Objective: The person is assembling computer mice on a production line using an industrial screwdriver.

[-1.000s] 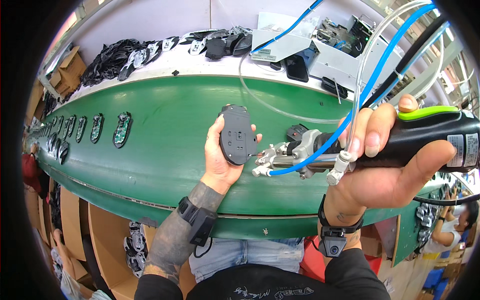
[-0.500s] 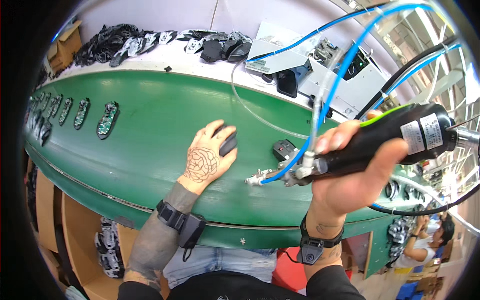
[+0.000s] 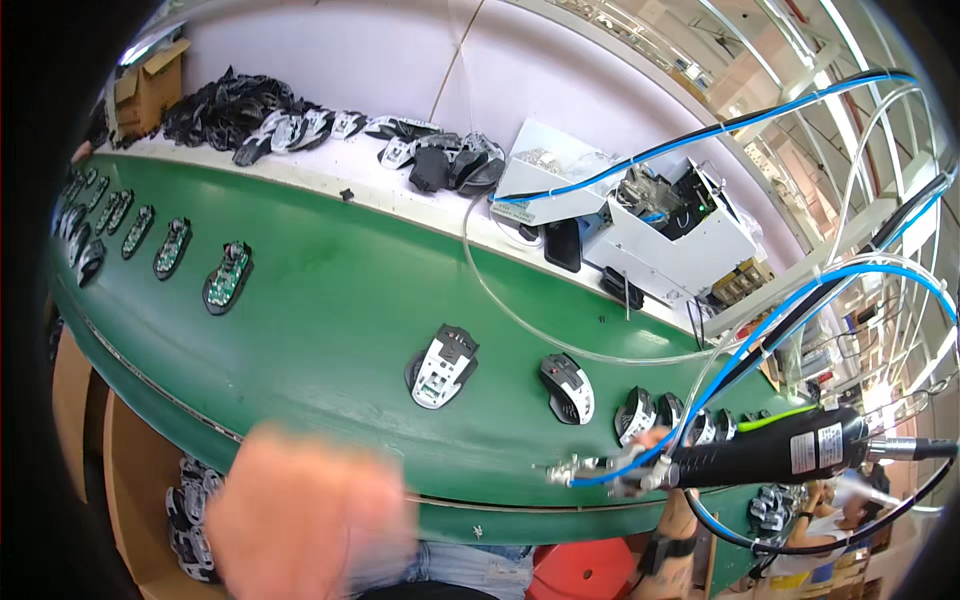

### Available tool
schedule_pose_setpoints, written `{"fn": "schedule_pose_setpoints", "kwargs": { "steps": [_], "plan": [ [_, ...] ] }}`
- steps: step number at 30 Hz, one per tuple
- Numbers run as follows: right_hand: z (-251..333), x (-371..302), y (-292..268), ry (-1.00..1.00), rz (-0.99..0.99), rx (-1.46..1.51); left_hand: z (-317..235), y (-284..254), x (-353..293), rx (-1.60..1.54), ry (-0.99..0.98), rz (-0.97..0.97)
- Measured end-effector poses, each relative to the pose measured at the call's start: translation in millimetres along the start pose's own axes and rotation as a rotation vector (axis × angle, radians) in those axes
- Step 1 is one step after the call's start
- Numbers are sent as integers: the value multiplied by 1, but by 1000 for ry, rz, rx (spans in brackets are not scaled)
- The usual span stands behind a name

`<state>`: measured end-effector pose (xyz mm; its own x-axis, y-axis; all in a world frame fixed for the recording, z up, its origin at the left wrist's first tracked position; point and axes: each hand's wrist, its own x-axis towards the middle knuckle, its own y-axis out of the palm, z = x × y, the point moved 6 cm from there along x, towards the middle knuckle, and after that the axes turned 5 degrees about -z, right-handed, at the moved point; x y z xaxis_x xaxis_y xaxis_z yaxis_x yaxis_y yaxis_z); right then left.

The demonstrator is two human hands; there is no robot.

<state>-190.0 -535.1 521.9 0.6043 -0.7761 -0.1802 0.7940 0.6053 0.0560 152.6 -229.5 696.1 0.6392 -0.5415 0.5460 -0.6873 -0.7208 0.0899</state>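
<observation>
My left hand (image 3: 310, 510) is smeared by motion near the bench's front edge, so its fingers cannot be read. Apart from it, on the green work surface, lies a white and dark grey computer mouse (image 3: 443, 370) with an opening in its upper face. My right hand (image 3: 655, 438) grips a black power screwdriver (image 3: 745, 456) with blue and clear hoses; the tool hides most of that hand. The screwdriver's metal nose points left, above the surface and nearer to me than a second computer mouse (image 3: 567, 388).
Several mice (image 3: 636, 415) form a row at the right. Mouse bases with green circuit boards (image 3: 229, 278) line the left. A white screw feeder (image 3: 670, 225), dark shells (image 3: 230, 110) and a cardboard box (image 3: 148, 90) stand along the back. Hoses (image 3: 800, 300) loop at the right.
My left hand has let go of the mouse and come back toward me. The right hand has lowered with the screwdriver. The head view has shifted, showing more of the right-hand row.
</observation>
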Motion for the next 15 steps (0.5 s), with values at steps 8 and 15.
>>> {"fn": "schedule_pose_setpoints", "kwargs": {
  "steps": [8,15],
  "plan": [
    [74,239,112,-702,-115,-1294,-61,-4,-25,-904,126,494],
    [57,297,106,-215,-217,-1626,-66,-14,-16,-926,-59,286]
  ]
}}
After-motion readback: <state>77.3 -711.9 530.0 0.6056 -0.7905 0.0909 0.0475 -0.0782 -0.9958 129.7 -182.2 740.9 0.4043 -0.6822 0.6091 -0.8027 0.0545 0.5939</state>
